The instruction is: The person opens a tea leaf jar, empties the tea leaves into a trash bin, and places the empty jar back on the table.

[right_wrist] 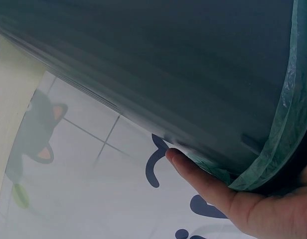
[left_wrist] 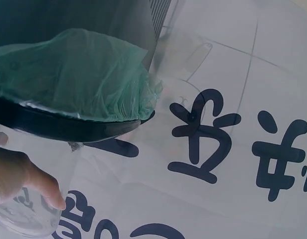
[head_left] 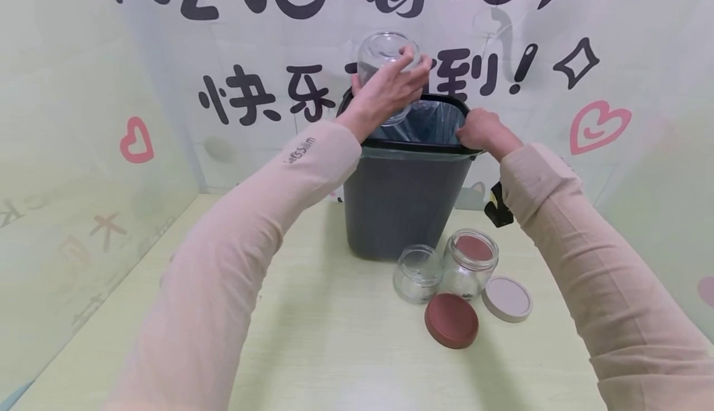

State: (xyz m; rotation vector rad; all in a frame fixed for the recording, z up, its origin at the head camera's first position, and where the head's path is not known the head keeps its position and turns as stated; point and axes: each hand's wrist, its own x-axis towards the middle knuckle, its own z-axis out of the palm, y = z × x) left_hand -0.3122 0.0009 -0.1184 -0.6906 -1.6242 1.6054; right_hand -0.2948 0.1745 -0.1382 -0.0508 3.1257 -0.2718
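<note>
My left hand (head_left: 390, 85) grips a clear glass jar (head_left: 385, 42), tipped mouth-down at the opening of a dark grey trash bin (head_left: 404, 203). In the left wrist view the jar (left_wrist: 31, 219) appears beside the bin's black rim, the thumb against its side. A thin green bag (head_left: 437, 119) lines the bin and folds over the rim. With its fingers curled over the rim's right side, my right hand (head_left: 484, 131) holds the bin. The right wrist view shows one digit of the right hand (right_wrist: 253, 209) stretched along the bin's outer wall.
Two glass jars stand before the bin: a squat one (head_left: 418, 274) and a taller one (head_left: 471, 265) with something reddish showing through its mouth. A dark red lid (head_left: 452, 321) and a whitish lid (head_left: 507, 299) lie nearby. A black object (head_left: 498, 206) sits behind the right forearm, by the printed wall.
</note>
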